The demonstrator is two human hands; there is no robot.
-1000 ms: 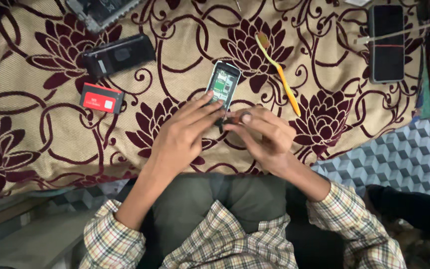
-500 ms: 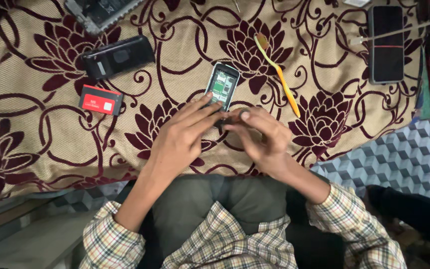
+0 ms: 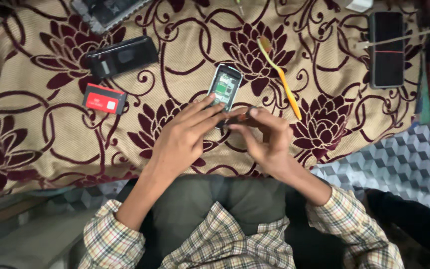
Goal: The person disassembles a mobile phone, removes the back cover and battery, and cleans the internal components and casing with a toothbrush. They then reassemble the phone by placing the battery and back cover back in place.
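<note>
A small opened phone [image 3: 225, 87] with its green circuit board showing lies on the floral cloth [image 3: 51, 139]. My left hand [image 3: 182, 137] rests on the cloth with its fingertips pressing the phone's lower end. My right hand [image 3: 265, 142] is just right of it, fingers pinched on a small dark tool [image 3: 237, 118] whose tip meets the phone's bottom edge.
An orange toothbrush [image 3: 279, 77] lies right of the phone. A black phone body [image 3: 121, 56] and a red battery [image 3: 104, 98] lie at the left. A dark smartphone [image 3: 386, 49] sits at the upper right, another device [image 3: 108, 11] at the top edge.
My right hand has shifted slightly, its fingers closing tighter on the small tool at the phone's lower end. My left hand stays on the phone.
</note>
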